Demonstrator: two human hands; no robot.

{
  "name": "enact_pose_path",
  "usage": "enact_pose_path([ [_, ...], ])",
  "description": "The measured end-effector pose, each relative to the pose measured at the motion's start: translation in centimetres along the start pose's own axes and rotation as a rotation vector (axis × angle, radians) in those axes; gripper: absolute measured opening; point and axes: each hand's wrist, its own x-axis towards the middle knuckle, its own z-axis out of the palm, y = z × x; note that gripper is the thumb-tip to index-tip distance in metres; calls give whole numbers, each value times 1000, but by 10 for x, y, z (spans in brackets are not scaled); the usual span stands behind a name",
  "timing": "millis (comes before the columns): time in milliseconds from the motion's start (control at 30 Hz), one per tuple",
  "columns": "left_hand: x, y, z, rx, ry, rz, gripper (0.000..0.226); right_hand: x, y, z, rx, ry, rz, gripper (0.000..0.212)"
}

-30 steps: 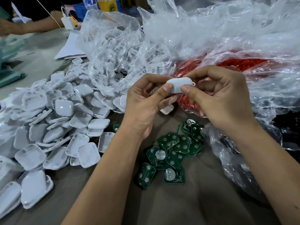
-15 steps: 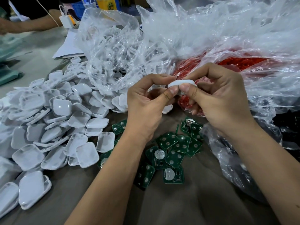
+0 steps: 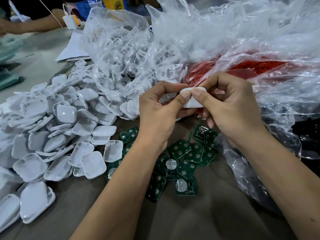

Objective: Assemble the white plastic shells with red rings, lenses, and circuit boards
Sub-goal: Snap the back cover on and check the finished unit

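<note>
A small white plastic shell [image 3: 193, 102] is held above the table between both hands. My left hand [image 3: 156, 115] pinches its left side with thumb on top. From the right, my right hand [image 3: 233, 110] pinches it, thumb pressed beside the other thumb. Green circuit boards [image 3: 183, 158] lie scattered on the table below the hands. A heap of loose white shells [image 3: 57, 130] covers the table's left side. Red rings [image 3: 259, 66] show through a clear plastic bag behind the hands. What sits inside the held shell is hidden.
A clear bag of white parts [image 3: 124, 54] stands at the back centre, with crumpled plastic [image 3: 242, 32] spreading right. Another person's arm [image 3: 31, 25] and a white charger [image 3: 70, 21] are at the far left back. Brown table surface [image 3: 199, 219] shows near the front.
The held shell has tipped from edge-on to facing me. Both thumbs have come together on its top edge. The hands stayed in about the same place.
</note>
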Motion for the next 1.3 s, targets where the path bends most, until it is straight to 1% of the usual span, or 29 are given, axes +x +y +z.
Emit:
enact_pose_path([
  [100,2,3,-3,-2,66,-47,5,1,0,-1,106,-71,69,6],
  [200,3,3,-5,-46,91,-77,6,0,-2,-2,43,-166,10,29],
  [233,3,4,-5,-48,91,-80,8,-1,-3,-2,23,-182,-16,32],
  [333,4,6,-6,13,81,-74,10,0,-4,-2,29,-149,-35,27],
  [400,5,7,-9,111,62,-11,16,0,-5,-2,54,-80,-28,21],
  [500,2,7,-10,151,-35,115,13,0,-5,-3,86,1,-25,22],
  [600,1,5,-10,205,-127,247,12,-1,-7,-2,118,-9,-21,19],
  [700,3,7,-10,130,-77,269,9,0,-10,-2,213,-62,-2,15],
  [767,2,10,-9,42,-25,197,6,0,-10,-2,206,-85,5,13],
  [833,2,12,-8,-27,-2,85,9,1,-10,-2,171,-83,15,13],
  [900,2,11,-6,-103,-16,-46,13,1,-10,-1,194,-79,66,14],
  [1000,1,10,-4,-227,-41,-232,21,1,-10,-1,306,-94,135,17],
  [1067,1,10,-4,-281,-80,-323,18,2,-11,-1,329,-83,151,19],
  [1167,0,9,-4,-317,-106,-358,9,3,-12,-2,359,-97,162,21],
  [1300,0,8,-1,-323,-90,-365,22,1,-14,-3,391,-107,184,23],
])
